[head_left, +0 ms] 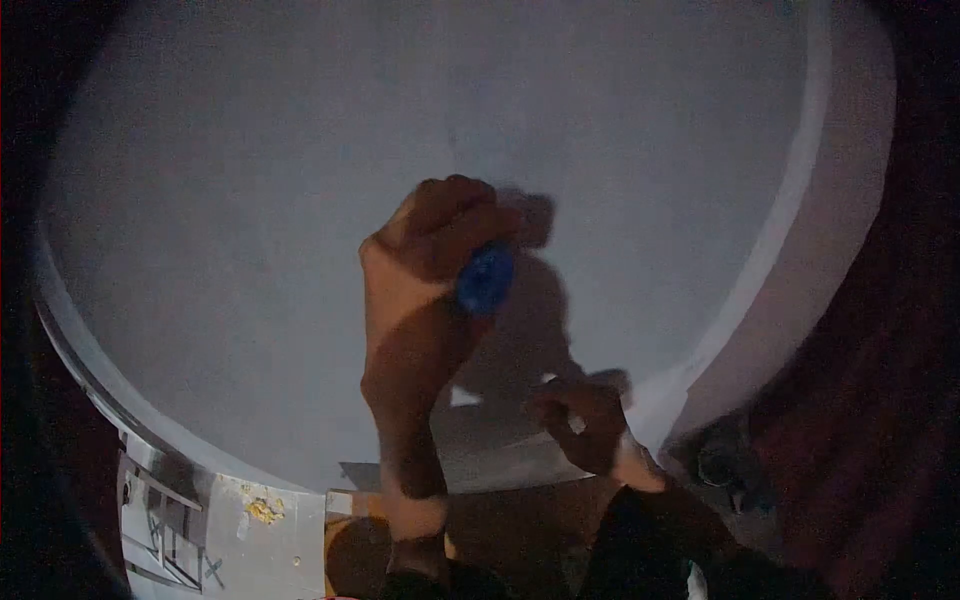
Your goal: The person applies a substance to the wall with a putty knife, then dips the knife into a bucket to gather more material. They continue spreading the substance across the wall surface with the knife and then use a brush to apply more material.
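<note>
My left hand (430, 260) is raised at the middle of the view, its fingers curled closed around a small, round blue object (485, 280). Only one face of that object shows, and its kind is not clear. Lower and to the right, my right hand (585, 420) has thumb and fingertips brought together in a ring. Whatever may be between those fingertips is too small or dark to make out. Behind both hands lies a broad pale grey surface (250, 200) with a curved edge, and shadows of the hands fall on it.
A pale curved rim (790, 260) borders the surface on the right. At the lower left is a light panel (240, 520) with a yellowish patch and dark line markings. A brown, box-like surface (510, 520) lies below the hands. Dark reddish fabric (880, 420) fills the right side.
</note>
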Tool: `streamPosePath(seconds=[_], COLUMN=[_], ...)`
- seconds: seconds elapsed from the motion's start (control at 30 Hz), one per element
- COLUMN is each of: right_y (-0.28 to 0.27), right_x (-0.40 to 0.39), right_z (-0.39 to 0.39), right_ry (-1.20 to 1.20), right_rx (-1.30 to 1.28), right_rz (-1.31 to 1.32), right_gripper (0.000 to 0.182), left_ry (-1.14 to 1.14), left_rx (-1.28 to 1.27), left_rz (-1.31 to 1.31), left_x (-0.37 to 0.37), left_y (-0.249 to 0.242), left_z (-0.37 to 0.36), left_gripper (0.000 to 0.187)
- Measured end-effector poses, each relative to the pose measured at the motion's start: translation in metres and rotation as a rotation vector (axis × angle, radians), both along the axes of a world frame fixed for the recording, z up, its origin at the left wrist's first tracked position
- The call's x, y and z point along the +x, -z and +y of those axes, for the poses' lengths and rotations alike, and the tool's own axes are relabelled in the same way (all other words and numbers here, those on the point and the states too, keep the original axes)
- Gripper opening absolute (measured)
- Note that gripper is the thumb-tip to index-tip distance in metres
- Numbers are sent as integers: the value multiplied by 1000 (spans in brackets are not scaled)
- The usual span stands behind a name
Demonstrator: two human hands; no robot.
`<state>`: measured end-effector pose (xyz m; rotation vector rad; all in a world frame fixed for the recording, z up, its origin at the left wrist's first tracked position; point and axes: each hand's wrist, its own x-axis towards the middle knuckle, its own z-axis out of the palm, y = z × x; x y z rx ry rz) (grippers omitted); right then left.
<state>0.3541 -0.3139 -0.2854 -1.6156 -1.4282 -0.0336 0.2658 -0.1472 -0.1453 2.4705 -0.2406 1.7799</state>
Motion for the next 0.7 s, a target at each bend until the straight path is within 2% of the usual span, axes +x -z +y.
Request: streamPosePath(seconds=[0.07,0.17,0.23,0.27,0.37,0.43,0.53,0.63,0.7], right_y=[-4,-28,-47,-56,-79,-87,-104,-121,-131], right_x=[-3,-8,-14,-21,-22,-9,10,21,27], right_z=[-4,-25,-37,-39,-48,-53,-53,-50,-42], right_ry=[45,66,168,226,361,404,464,404,392], right_rx=[88,221,199,195,160,132,128,-61,-60], right_rz=[-80,-250,-245,-256,-317,-385,-403,-387,-515], right_gripper=[15,15,37,41,53,57,48,41,37], left_ry=[44,-26,11,32,160,214,250,232,173], left_rx=[-21,35,103,138,3,-27,-7,-18,-56], left_rz=[57,337,319,302,533,572,545,591,606], left_x=[-8,-2,15,21,36,45,54,54,54], left_y=[3,11,43,54,57,54,44,34,28], left_z=[-4,-22,-22,-24,-41,-50,-61,-63,-58], left_gripper=[20,17,17,17,29,27,22,17,17])
